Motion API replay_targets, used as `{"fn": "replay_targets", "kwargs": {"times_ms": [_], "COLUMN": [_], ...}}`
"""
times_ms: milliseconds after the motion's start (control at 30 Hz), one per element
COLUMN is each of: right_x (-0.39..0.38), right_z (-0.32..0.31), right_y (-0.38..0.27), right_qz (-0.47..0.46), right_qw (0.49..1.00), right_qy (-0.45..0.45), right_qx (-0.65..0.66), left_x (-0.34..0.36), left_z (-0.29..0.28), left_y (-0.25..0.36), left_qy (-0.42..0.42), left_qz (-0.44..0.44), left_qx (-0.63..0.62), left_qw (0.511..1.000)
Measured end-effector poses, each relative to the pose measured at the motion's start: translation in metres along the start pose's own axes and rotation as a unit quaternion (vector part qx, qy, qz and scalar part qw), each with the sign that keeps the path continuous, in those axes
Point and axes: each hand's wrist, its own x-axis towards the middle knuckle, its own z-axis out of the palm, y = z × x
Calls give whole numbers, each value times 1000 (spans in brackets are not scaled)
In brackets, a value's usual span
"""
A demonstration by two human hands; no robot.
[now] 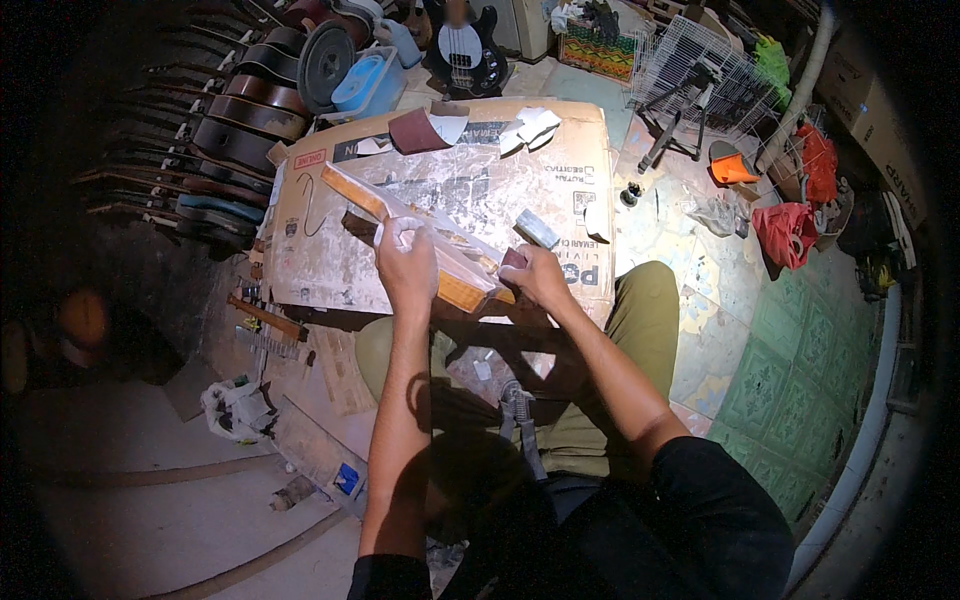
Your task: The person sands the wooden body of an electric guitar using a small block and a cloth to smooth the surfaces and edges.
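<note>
My left hand point(408, 265) is closed around a long wooden piece point(462, 291) with orange-tan edges and a whitish, dusty face. The piece is tilted above a flattened cardboard sheet point(335, 275), its far end pointing up and left. Between the fingers of my right hand point(543, 277) is a small piece of reddish-brown sandpaper point(513, 258), close against the wood's near right end. Whether the paper touches the wood there cannot be made out. A grey-blue block point(538, 228) lies on the cardboard just beyond my right hand.
A curled dark red sandpaper sheet point(416, 131) and torn white paper point(530, 130) lie on the cardboard's far side. Several guitars point(245, 115) are lined up at the left. A black bass guitar point(462, 55) stands behind. Right of the cardboard are a small tripod point(680, 125) and a wire cage point(735, 85).
</note>
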Motion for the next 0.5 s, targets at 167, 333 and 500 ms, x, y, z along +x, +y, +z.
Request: {"fn": "replay_targets", "kwargs": {"times_ms": [167, 333, 500], "right_x": [-3, -12, -9], "right_z": [0, 5, 7], "right_y": [-7, -9, -9], "right_qz": [19, 17, -11], "right_qw": [1000, 999, 999], "right_qy": [21, 26, 45], "right_qx": [9, 12, -21], "left_x": [-1, 0, 2], "left_z": [-2, 0, 1], "left_y": [6, 9, 5], "left_qy": [2, 8, 8], "left_qz": [8, 6, -5], "left_qx": [0, 14, 12], "left_qw": [1000, 1000, 1000]}}
